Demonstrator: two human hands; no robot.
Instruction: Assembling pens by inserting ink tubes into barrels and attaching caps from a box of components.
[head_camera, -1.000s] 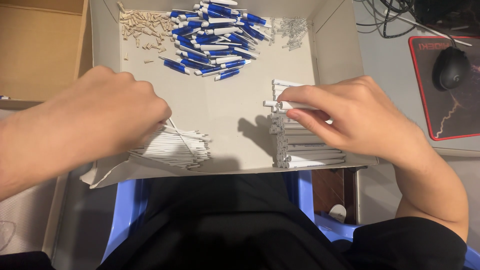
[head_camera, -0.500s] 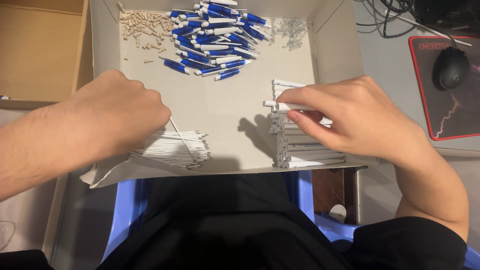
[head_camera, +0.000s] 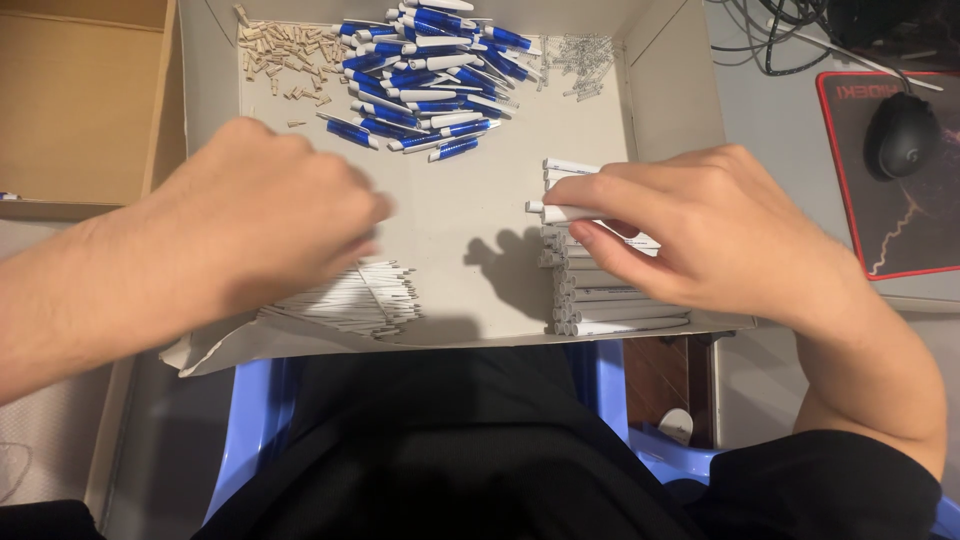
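The right hand (head_camera: 720, 230) holds a white pen tube (head_camera: 565, 212) in a pinch between its thumb and fingers, so its grip is clamped on that tube. The tube lies level and points left, just above a neat stack of white tubes (head_camera: 610, 300) in the near right corner of a big flat cardboard box (head_camera: 670, 90). The left hand (head_camera: 260, 225) is a bit blurred. It hangs over a loose bunch of thin white pen refills (head_camera: 365, 300) in the near left part of the box. Its fingers are curled in, but you cannot tell if they hold a refill or just touch the bunch. At the far side of the box lies a heap of blue and white pen parts (head_camera: 430, 70). Left of that heap sits a small pile of tan bits (head_camera: 280, 50), and right of it a small pile of little silver springs (head_camera: 585, 55). A black mouse (head_camera: 900, 135) rests on a dark pad with a red edge (head_camera: 925, 250) on the worktop, off to the right of the box.
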